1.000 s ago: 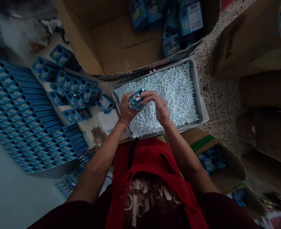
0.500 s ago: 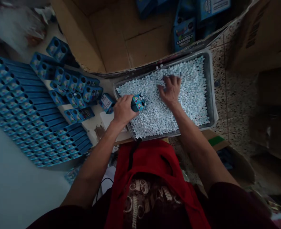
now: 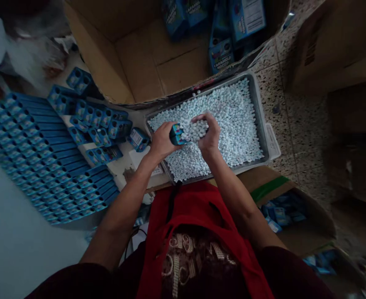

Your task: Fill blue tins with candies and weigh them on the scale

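Observation:
My left hand (image 3: 163, 141) is closed around small blue candy boxes (image 3: 176, 135) at the left side of a metal tray (image 3: 262, 124). Their printed ends face right; how many I hold, I cannot tell. Cupped beside them, my right hand (image 3: 210, 135) carries a heap of small white candies (image 3: 198, 129). The heap meets the ends of the boxes, with some candies right at them. Loose white and pale blue candies (image 3: 233, 108) fill the tray beneath both hands.
Rows of stacked blue boxes (image 3: 46, 162) stand on the left, with several loose ones (image 3: 98, 120) nearer the tray. A large cardboard box (image 3: 139, 62) borders the tray's far side. Another carton (image 3: 310, 232) with blue packets sits at lower right.
My right hand has scooped up candies from the tray and moved left to the boxes. My left hand keeps hold of the boxes in nearly the same place. The view has shifted slightly.

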The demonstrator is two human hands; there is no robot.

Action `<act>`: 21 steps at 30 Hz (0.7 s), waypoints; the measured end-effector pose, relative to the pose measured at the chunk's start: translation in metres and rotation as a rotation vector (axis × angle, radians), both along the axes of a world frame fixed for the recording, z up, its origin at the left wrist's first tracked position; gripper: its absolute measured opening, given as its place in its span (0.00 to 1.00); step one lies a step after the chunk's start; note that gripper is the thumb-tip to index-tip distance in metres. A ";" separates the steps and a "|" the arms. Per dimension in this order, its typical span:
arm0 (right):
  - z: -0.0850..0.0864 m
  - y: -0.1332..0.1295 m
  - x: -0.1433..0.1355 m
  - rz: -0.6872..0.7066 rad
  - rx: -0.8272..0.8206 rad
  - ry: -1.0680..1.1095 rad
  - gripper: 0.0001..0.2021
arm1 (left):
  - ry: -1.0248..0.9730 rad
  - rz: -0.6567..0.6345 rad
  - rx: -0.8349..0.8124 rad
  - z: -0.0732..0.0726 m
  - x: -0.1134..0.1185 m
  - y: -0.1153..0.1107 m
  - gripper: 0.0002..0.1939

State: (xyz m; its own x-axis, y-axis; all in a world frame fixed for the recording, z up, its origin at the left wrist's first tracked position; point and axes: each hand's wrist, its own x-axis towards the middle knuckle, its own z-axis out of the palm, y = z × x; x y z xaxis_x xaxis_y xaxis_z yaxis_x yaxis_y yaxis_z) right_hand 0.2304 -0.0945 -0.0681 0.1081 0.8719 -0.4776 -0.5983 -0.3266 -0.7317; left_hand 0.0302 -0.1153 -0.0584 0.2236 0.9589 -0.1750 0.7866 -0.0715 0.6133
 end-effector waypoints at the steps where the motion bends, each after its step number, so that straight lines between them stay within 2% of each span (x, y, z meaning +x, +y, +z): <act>1: 0.011 0.002 0.006 -0.050 -0.019 0.091 0.22 | -0.082 0.027 0.029 -0.003 -0.004 -0.006 0.42; 3: 0.027 0.005 0.018 -0.143 -0.062 0.212 0.18 | -0.217 0.068 0.060 -0.011 -0.005 -0.015 0.41; 6: 0.041 0.008 0.029 -0.111 -0.110 0.309 0.15 | -0.331 0.033 0.111 -0.021 0.006 -0.021 0.40; 9: 0.049 0.006 0.031 -0.089 -0.060 0.323 0.14 | -0.335 0.044 0.173 -0.025 0.015 -0.020 0.39; 13: 0.061 0.005 0.020 -0.067 0.082 0.253 0.17 | -0.292 0.153 0.178 -0.029 0.015 -0.023 0.40; 16: 0.067 0.007 0.010 -0.013 0.180 0.175 0.21 | -0.326 0.167 0.174 -0.035 0.014 -0.031 0.41; 21: 0.065 0.008 0.002 0.123 0.296 -0.045 0.28 | -0.310 0.233 0.181 -0.043 0.018 -0.040 0.43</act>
State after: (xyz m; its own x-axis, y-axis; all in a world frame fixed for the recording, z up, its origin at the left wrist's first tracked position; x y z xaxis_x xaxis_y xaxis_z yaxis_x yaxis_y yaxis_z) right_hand 0.2327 -0.0863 -0.0031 0.0086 0.9801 -0.1984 -0.5325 -0.1634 -0.8305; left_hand 0.0482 -0.1556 -0.1016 0.0131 0.9990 0.0425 0.5748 -0.0423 0.8172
